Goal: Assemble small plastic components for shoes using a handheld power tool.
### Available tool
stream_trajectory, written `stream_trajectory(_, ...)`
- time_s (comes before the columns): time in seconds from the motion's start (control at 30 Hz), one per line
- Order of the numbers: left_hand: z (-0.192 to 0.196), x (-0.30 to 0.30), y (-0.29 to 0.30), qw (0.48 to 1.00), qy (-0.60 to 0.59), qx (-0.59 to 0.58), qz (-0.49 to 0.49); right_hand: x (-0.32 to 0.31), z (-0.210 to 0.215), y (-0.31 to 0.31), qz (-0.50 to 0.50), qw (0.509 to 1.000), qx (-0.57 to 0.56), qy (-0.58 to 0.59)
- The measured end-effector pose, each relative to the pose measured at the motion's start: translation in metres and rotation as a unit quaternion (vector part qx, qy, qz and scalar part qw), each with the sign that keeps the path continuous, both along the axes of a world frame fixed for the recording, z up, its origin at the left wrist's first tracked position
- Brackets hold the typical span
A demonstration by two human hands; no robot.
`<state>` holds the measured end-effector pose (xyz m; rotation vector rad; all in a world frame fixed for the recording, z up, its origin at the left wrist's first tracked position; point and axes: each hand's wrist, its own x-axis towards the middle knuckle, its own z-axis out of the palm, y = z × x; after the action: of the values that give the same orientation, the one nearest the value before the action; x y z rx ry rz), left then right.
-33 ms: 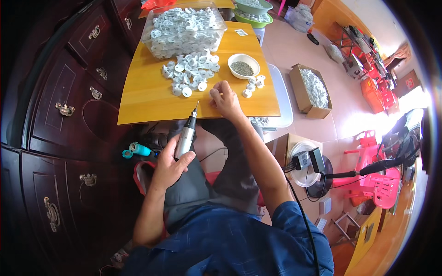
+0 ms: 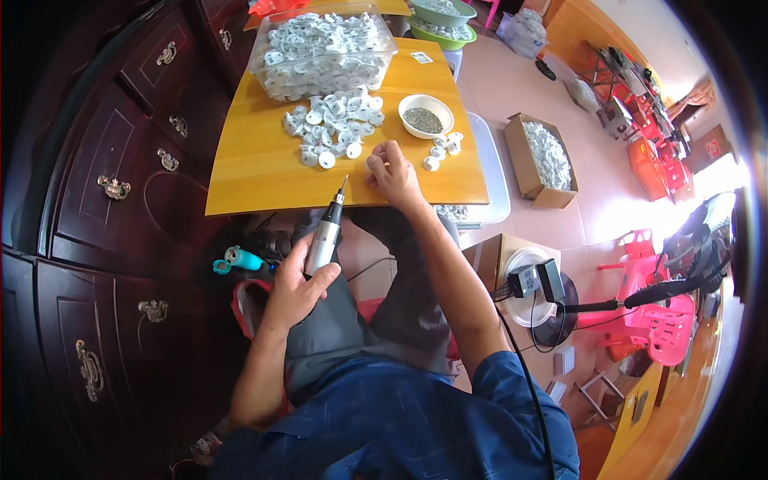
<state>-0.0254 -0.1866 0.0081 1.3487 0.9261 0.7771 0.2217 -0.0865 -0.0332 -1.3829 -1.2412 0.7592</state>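
My left hand (image 2: 299,290) is wrapped round a silver and black electric screwdriver (image 2: 326,235), held over my lap. The tool's thin bit points up and away, near the front edge of the yellow table (image 2: 264,180). On that table rests my right hand (image 2: 394,174), its fingers curled in; whatever they may hold is hidden. Just beyond lies a loose pile of small white round plastic parts (image 2: 336,124). A white bowl of small metal screws (image 2: 424,120) stands past my right hand, and a few more white parts (image 2: 438,150) lie beside it.
A clear bin (image 2: 320,64) heaped with white parts fills the table's far end. Dark drawers (image 2: 104,184) rise on the left. To the right are an open carton (image 2: 546,164) of white pieces and pink chairs (image 2: 668,328). A teal bottle (image 2: 242,258) is below left.
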Motion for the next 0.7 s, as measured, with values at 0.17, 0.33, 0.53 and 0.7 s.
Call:
stream_trajectory(0.17, 0.006, 0.001, 0.0, 1.0, 0.009, 0.006, -0.006, 0.0, -0.001, -0.006, 0.043, 0.999, -0.002, -0.008)
stream_trajectory(0.33, 0.006, 0.001, 0.001, 1.0, 0.019, 0.015, -0.007, -0.003, -0.004, -0.014, 0.084, 0.988, -0.068, 0.108)
stream_trajectory(0.53, 0.005, -0.001, 0.0, 1.0, 0.029, 0.0, -0.002, -0.012, -0.008, -0.018, 0.101, 0.979, -0.102, 0.141)
stream_trajectory(0.7, -0.005, -0.001, 0.002, 0.999, 0.035, 0.019, -0.003, -0.01, -0.014, -0.017, 0.133, 0.974, -0.101, 0.153)
